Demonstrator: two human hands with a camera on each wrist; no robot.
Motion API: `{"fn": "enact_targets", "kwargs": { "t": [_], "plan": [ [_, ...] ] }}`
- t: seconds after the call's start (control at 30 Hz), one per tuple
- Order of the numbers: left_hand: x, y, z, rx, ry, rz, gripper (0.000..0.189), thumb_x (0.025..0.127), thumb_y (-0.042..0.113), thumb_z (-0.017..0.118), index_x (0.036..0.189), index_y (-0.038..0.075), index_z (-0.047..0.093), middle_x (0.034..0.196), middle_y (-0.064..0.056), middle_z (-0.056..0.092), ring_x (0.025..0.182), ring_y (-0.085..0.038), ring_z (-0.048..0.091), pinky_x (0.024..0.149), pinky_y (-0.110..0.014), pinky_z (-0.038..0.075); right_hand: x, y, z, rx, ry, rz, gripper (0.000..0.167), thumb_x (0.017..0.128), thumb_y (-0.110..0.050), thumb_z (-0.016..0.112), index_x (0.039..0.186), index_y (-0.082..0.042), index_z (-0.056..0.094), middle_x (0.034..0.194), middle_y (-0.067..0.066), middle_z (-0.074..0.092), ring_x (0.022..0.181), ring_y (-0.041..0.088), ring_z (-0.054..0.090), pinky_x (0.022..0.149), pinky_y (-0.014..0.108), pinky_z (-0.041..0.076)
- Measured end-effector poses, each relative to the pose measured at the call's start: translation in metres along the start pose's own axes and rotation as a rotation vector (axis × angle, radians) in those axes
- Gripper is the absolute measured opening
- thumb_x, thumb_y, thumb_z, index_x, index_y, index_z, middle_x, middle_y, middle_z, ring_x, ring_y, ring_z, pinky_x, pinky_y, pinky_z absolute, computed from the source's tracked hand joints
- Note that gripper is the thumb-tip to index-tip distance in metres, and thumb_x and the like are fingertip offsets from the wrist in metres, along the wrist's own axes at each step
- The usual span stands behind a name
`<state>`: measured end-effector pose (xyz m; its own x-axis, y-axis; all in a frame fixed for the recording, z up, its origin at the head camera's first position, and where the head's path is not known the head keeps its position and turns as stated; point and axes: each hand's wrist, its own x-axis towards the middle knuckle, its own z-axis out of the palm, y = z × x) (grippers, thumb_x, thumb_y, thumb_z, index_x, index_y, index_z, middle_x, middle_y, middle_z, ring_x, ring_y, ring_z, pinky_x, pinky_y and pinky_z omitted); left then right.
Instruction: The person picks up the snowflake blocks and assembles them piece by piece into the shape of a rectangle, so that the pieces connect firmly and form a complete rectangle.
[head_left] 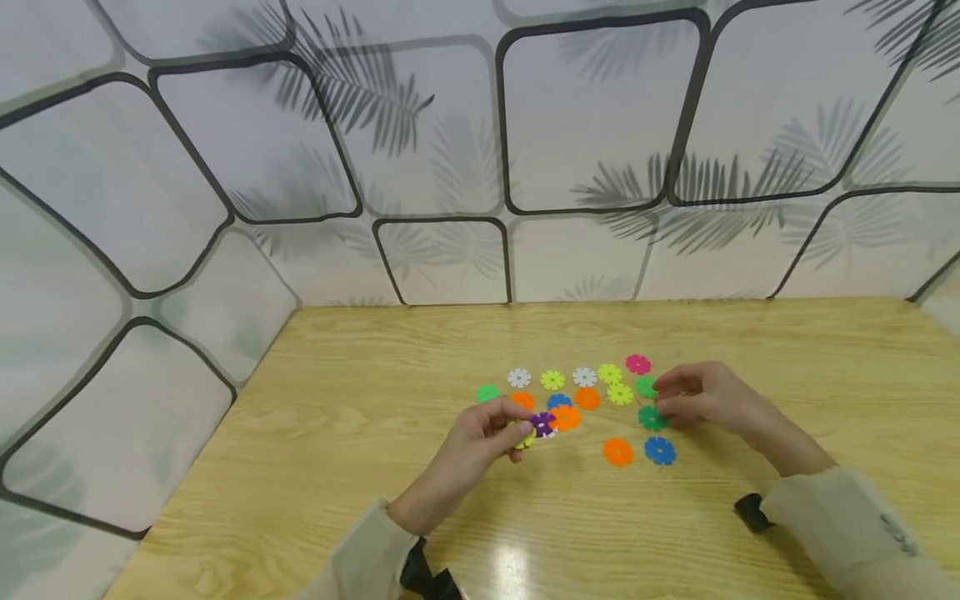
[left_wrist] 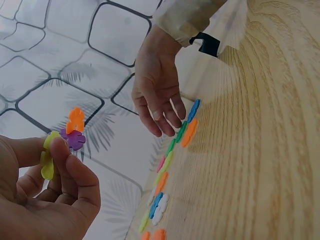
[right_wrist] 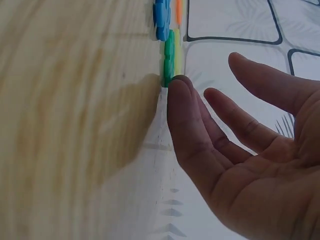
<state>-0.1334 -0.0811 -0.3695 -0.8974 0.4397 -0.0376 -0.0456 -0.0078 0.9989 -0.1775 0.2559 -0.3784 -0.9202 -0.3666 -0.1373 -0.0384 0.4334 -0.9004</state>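
Note:
My left hand holds a small joined string of notched plastic snowflake discs above the table. Thumb and fingers pinch the yellow discs; a purple disc and an orange disc stick out beyond them. Over on the right, my right hand is low beside two green discs, a darker one and a lighter one. Its fingertips come up to the edge of a green disc in the right wrist view, thumb spread away; whether they touch cannot be told.
Several loose discs lie flat on the wooden table: white, yellow, pink, orange and blue. A patterned wall covering rises behind the table. Each sleeve has a black strap near it.

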Motion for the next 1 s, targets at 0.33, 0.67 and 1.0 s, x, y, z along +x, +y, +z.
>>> {"fn": "enact_targets", "kwargs": {
  "t": [0.33, 0.67, 1.0],
  "plan": [
    [0.000, 0.002, -0.001, -0.005, -0.012, -0.001, 0.021, 0.102, 0.005, 0.059, 0.114, -0.011, 0.060, 0.092, -0.001, 0.060, 0.076, -0.011, 0.054, 0.073, -0.022, 0.050, 0.002, 0.001, 0.000, -0.193, 0.004, -0.015, 0.032, 0.092, -0.002, 0.070, 0.116, 0.018, 0.062, 0.106, 0.020, 0.069, 0.089, 0.024, 0.067, 0.074, 0.028, 0.057],
    [-0.001, 0.002, -0.001, 0.002, -0.007, -0.020, 0.022, 0.102, 0.007, 0.059, 0.115, -0.010, 0.061, 0.092, -0.001, 0.060, 0.075, -0.011, 0.053, 0.075, -0.022, 0.049, 0.005, 0.002, 0.009, -0.504, 0.071, -0.114, 0.027, 0.077, 0.002, 0.079, 0.102, 0.007, 0.072, 0.092, 0.012, 0.067, 0.081, 0.028, 0.063, 0.071, 0.043, 0.054],
    [-0.001, 0.002, 0.001, -0.002, 0.008, -0.021, 0.021, 0.102, 0.003, 0.058, 0.115, -0.013, 0.060, 0.093, 0.001, 0.061, 0.076, -0.011, 0.052, 0.072, -0.021, 0.049, 0.004, 0.000, 0.012, -0.486, 0.065, -0.113, 0.021, 0.078, 0.004, 0.080, 0.094, 0.004, 0.068, 0.087, 0.008, 0.063, 0.077, 0.023, 0.058, 0.068, 0.039, 0.053]
  ]
}}
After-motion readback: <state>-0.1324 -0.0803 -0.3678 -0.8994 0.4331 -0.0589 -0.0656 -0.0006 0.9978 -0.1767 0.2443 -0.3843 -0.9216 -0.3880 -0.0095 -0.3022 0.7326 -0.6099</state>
